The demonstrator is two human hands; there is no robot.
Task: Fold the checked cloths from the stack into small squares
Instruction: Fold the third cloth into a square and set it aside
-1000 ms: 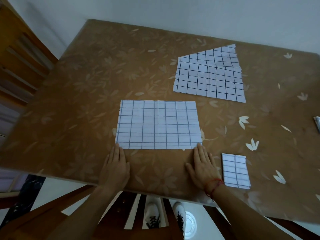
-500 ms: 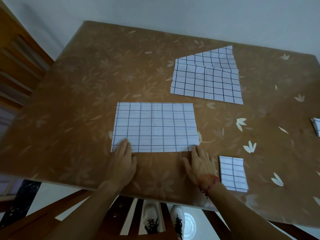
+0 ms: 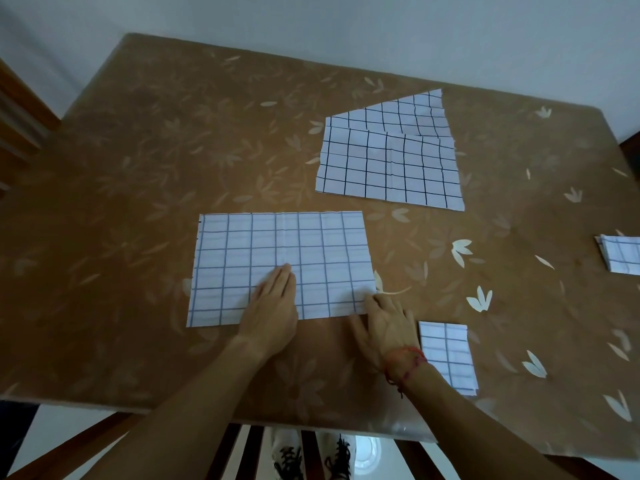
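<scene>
A checked cloth (image 3: 284, 251), folded into a wide rectangle, lies flat on the brown table (image 3: 138, 168) in front of me. My left hand (image 3: 273, 306) rests flat on its near middle, fingers straight and together. My right hand (image 3: 384, 320) is at the cloth's near right corner, its fingers bent over the edge and pinching it. The stack of unfolded checked cloths (image 3: 388, 161) lies further back to the right, its top sheets askew. A cloth folded into a small square (image 3: 446, 355) sits just right of my right wrist.
Another small folded cloth (image 3: 620, 254) lies at the right edge of view. The table's near edge runs just under my forearms, with wooden chair slats (image 3: 242, 452) and my shoes below. A wall stands behind the table.
My left hand slid from the cloth's near left corner to its near middle. My right hand went from lying flat beside the near right corner to curling its fingers on that corner.
</scene>
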